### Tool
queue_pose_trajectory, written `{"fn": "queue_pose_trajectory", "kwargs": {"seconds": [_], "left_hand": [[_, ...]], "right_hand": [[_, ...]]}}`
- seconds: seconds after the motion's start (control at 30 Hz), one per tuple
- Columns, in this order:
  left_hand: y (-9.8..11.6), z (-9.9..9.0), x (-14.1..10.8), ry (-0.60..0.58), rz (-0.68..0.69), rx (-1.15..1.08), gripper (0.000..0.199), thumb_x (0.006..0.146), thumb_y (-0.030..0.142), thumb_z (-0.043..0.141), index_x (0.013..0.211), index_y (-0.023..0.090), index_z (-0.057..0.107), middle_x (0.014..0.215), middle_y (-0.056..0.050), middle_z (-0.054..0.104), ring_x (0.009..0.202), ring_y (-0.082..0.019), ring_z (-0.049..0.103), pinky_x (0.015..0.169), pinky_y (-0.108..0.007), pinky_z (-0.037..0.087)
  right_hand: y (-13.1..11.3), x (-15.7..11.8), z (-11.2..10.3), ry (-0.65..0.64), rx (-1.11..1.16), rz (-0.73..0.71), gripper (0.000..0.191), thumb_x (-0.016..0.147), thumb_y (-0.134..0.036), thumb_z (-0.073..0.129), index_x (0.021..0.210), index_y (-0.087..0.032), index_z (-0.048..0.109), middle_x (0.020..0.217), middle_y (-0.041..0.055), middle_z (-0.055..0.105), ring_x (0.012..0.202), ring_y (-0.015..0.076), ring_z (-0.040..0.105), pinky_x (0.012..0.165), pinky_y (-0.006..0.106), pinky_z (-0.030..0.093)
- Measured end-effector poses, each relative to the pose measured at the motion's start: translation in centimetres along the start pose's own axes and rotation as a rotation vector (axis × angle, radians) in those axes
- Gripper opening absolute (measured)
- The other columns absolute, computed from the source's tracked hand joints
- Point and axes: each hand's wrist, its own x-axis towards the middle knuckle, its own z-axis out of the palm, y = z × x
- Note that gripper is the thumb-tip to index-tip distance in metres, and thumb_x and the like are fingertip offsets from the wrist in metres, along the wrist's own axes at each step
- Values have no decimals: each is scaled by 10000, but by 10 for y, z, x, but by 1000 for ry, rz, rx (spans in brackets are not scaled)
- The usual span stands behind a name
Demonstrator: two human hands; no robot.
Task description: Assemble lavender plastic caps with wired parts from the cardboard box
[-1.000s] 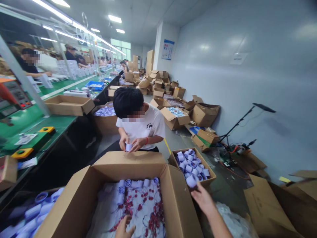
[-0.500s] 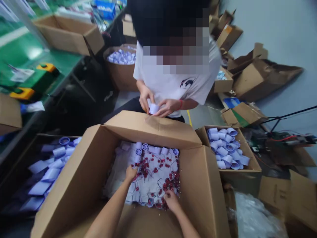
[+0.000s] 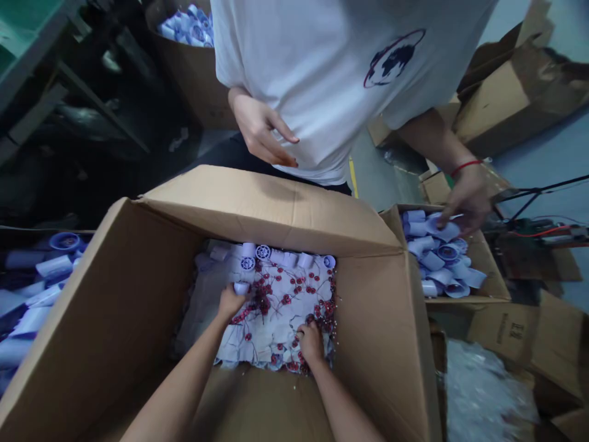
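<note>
The left hand [image 3: 231, 302] is closed around a cup [image 3: 241, 288] inside the box [image 3: 375, 319]. The right hand [image 3: 311, 341] is at the red parts [image 3: 326, 309]; whether it grips one cannot be determined. Hold the cup lightly but steadily; part crossed wires [image 3: 275, 302] gently, one at a time, without pulling.

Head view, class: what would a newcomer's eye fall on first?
A big open carton fills the lower middle, red beads scattered over the pale layer inside. There the left hand holds a lilac cylinder, and the right hand is at beads further right. Beyond, a co-worker's hand is at a box of similar cylinders on the right.
</note>
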Motion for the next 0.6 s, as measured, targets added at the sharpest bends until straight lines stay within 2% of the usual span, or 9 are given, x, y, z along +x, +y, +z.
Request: {"fn": "queue_pose_trajectory", "kwargs": {"seconds": [0.13, 0.27, 0.33, 0.43, 0.5, 0.6], "left_hand": [[-6, -33, -44, -88, 61, -22, 362, 469, 68, 702, 787, 138, 544, 822, -52, 645, 806, -239, 618, 626, -276, 455], [-4, -51, -98, -159, 97, -84, 408, 428, 14, 661, 774, 167, 508, 722, 28, 582, 717, -183, 580, 575, -237, 425], [-2, -54, -128, -197, 131, -118, 419, 420, -4, 634, 776, 174, 504, 709, 46, 560, 689, -156, 554, 566, -222, 412], [-1, -53, -174, -217, 198, -153, 425, 394, -19, 615, 754, 176, 502, 717, 55, 544, 710, -141, 521, 596, -214, 411], [-1, -51, -202, -229, 238, -221, 411, 416, 1, 597, 780, 174, 519, 741, 48, 547, 743, -141, 514, 632, -216, 418], [-2, -47, -234, -354, 213, -477, 565, 549, 103, 531, 1101, 223, 509, 811, 33, 568, 671, -122, 537, 591, -216, 425]], "right_hand": [[-8, -14, -11, 44, 160, -26, 182, 682, -121, 557, 683, -170, 732, 878, 100, 694, 863, 221, 623, 811, 273, 428], [-13, -27, -28, 73, 402, -41, 185, 680, -272, 566, 581, -187, 696, 727, 72, 713, 808, 236, 634, 778, 295, 448], [-17, -34, -37, 87, 538, -31, 247, 657, -402, 587, 604, -183, 690, 706, 66, 712, 781, 242, 634, 741, 313, 462], [-29, -48, -54, 80, 747, -5, 486, 573, -626, 596, 685, -161, 684, 632, 60, 687, 657, 233, 624, 613, 324, 474], [-43, -63, -70, 62, 869, -16, 604, 524, -717, 592, 732, -155, 673, 621, 54, 678, 603, 208, 613, 563, 309, 470], [-68, -95, -104, -5, 1106, -74, 602, 506, -695, 676, 796, -168, 664, 676, 39, 687, 615, 171, 612, 568, 278, 471]]}}
